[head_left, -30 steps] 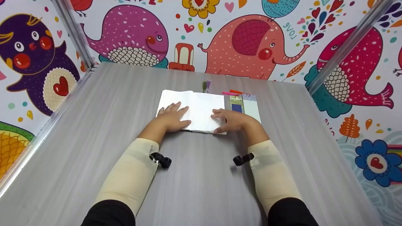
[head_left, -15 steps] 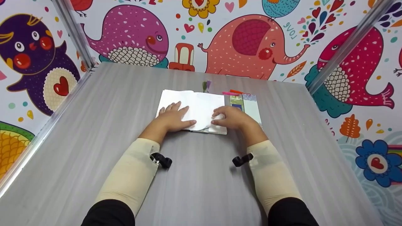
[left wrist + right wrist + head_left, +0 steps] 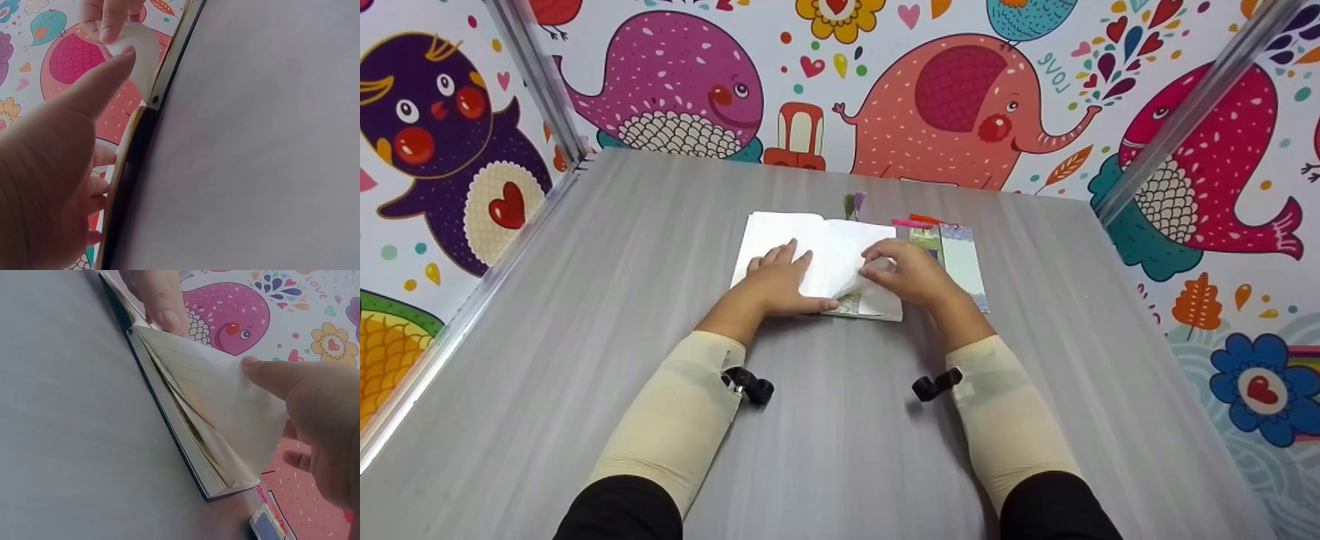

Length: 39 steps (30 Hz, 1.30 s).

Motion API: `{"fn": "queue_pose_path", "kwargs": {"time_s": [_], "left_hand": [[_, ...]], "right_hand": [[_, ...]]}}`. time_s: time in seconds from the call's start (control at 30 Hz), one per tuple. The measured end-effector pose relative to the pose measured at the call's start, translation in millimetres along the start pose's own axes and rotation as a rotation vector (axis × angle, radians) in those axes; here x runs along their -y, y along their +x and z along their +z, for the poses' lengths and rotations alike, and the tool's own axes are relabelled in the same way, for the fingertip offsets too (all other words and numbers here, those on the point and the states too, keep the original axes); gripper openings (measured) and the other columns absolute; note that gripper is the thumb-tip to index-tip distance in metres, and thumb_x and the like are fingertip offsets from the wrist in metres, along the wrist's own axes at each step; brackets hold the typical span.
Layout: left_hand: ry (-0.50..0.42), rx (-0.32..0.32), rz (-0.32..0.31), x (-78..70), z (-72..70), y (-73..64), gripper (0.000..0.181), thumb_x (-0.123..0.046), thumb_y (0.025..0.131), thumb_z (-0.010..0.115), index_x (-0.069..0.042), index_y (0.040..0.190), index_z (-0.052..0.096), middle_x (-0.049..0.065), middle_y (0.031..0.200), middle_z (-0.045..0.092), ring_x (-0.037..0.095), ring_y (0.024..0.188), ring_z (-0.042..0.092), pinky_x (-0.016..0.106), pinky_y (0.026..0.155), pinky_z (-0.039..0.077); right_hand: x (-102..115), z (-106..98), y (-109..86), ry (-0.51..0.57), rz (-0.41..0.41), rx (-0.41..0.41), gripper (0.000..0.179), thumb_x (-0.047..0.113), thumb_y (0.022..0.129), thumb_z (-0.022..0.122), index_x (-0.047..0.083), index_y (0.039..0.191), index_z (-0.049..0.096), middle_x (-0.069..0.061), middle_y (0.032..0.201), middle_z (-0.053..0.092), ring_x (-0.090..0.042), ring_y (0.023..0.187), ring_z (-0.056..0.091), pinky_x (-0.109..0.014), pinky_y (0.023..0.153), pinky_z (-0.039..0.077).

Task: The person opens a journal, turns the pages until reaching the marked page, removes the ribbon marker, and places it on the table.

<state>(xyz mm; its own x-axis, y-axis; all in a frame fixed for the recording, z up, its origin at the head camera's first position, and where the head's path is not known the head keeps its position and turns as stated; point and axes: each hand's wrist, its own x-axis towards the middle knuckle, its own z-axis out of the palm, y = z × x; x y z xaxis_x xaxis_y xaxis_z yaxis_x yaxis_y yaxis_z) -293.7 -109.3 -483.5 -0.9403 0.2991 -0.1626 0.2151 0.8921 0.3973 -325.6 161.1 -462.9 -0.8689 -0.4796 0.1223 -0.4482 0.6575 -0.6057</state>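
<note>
An open notebook (image 3: 780,229) with blank white pages lies on the table. My left hand (image 3: 774,291) rests on its left page with fingers spread, the thumb reaching past the fold near the bottom edge. With thumb and fingers, my right hand (image 3: 913,271) pinches a right-hand page (image 3: 230,394), which is lifted and curved up off the pages below. Beneath that raised page a patterned strip (image 3: 849,304) shows at the bottom. In the left wrist view the lifted page (image 3: 145,50) stands beyond my left thumb.
Right of the notebook lie a pale card (image 3: 961,266) with a patterned edge and a green-and-blue card (image 3: 926,238), partly behind my right hand. Pink (image 3: 911,223) and orange tassels (image 3: 928,218) lie above them. Green and purple tassels (image 3: 853,206) stick out past the notebook's top edge.
My right hand has closed on the page's edge and moved up and left, lifting the page and baring the patterned strip. My left thumb has slid slightly right.
</note>
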Motion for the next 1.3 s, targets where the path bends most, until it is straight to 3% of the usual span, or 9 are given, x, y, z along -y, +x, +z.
{"fn": "queue_pose_path", "kwargs": {"time_s": [0.13, 0.4, 0.67, 0.77, 0.87, 1.03, 1.17, 1.3], "left_hand": [[0.006, -0.014, 0.003, -1.7, 1.8, 0.9, 0.127, -0.092, 0.078, 0.062, -0.016, 0.173, 0.023, 0.014, 0.182, 0.008, 0.04, 0.168, 0.011, 0.065, 0.133, 0.013], [0.011, -0.056, 0.015, -2.0, 5.6, 4.9, 0.129, -0.087, 0.079, 0.068, -0.014, 0.173, 0.019, 0.013, 0.182, 0.011, 0.039, 0.168, 0.015, 0.064, 0.132, 0.017], [0.004, -0.085, 0.026, -2.3, 2.7, 5.9, 0.127, -0.083, 0.083, 0.068, -0.015, 0.174, 0.013, 0.012, 0.182, 0.013, 0.038, 0.167, 0.018, 0.065, 0.131, 0.02], [-0.011, -0.121, 0.039, -1.2, 1.6, 6.0, 0.125, -0.079, 0.085, 0.07, -0.018, 0.174, 0.007, 0.009, 0.183, 0.011, 0.038, 0.167, 0.018, 0.067, 0.13, 0.02], [-0.012, -0.18, 0.056, 0.4, 0.7, 6.7, 0.127, -0.074, 0.085, 0.073, -0.021, 0.175, 0.0, 0.007, 0.184, 0.005, 0.038, 0.168, 0.016, 0.068, 0.131, 0.019], [-0.012, -0.258, 0.086, 1.3, -1.5, 7.8, 0.135, -0.067, 0.081, 0.083, -0.022, 0.174, -0.004, 0.008, 0.184, -0.002, 0.037, 0.169, 0.008, 0.068, 0.133, 0.014], [-0.005, -0.291, 0.106, 1.1, -2.8, 8.1, 0.137, -0.062, 0.079, 0.087, -0.023, 0.174, -0.003, 0.009, 0.183, -0.007, 0.036, 0.17, 0.0, 0.067, 0.134, 0.008], [0.009, -0.31, 0.114, 0.5, -3.7, 8.1, 0.134, -0.06, 0.079, 0.087, -0.026, 0.174, 0.0, 0.006, 0.183, -0.009, 0.035, 0.17, -0.003, 0.068, 0.134, 0.006]], "right_hand": [[3.8, 1.1, -0.3, 0.006, -0.004, -0.03, 0.016, 0.029, 0.099, 0.079, 0.017, 0.109, 0.079, -0.003, 0.13, 0.076, -0.026, 0.132, 0.067, -0.051, 0.115, 0.053], [9.6, 2.3, -1.4, -0.009, -0.087, -0.089, 0.02, 0.031, 0.1, 0.078, 0.016, 0.113, 0.08, -0.002, 0.131, 0.077, -0.024, 0.133, 0.067, -0.05, 0.117, 0.052], [9.1, -0.2, -1.7, -0.009, -0.096, -0.116, 0.03, 0.034, 0.1, 0.078, 0.014, 0.122, 0.078, -0.001, 0.143, 0.071, -0.025, 0.141, 0.062, -0.051, 0.121, 0.049], [8.0, -1.3, -1.1, -0.027, -0.062, -0.117, 0.047, 0.037, 0.098, 0.08, 0.022, 0.141, 0.07, 0.002, 0.157, 0.062, -0.026, 0.151, 0.053, -0.054, 0.125, 0.043], [6.1, -2.0, 0.7, -0.06, -0.029, -0.107, 0.072, 0.041, 0.095, 0.082, 0.032, 0.16, 0.052, 0.005, 0.172, 0.043, -0.027, 0.162, 0.038, -0.059, 0.13, 0.035], [0.6, -1.4, 3.0, -0.118, 0.021, -0.057, 0.1, 0.043, 0.089, 0.087, 0.041, 0.17, 0.028, 0.007, 0.182, 0.016, -0.027, 0.17, 0.015, -0.069, 0.131, 0.023], [-4.4, -0.2, 3.8, -0.164, 0.067, 0.007, 0.109, 0.046, 0.086, 0.088, 0.042, 0.171, 0.021, 0.005, 0.184, 0.007, -0.028, 0.171, 0.005, -0.071, 0.132, 0.016], [-11.8, 1.2, 3.7, -0.242, 0.09, 0.088, 0.102, 0.05, 0.091, 0.081, 0.035, 0.172, 0.021, 0.0, 0.184, 0.007, -0.032, 0.171, 0.001, -0.068, 0.135, 0.009]]}}
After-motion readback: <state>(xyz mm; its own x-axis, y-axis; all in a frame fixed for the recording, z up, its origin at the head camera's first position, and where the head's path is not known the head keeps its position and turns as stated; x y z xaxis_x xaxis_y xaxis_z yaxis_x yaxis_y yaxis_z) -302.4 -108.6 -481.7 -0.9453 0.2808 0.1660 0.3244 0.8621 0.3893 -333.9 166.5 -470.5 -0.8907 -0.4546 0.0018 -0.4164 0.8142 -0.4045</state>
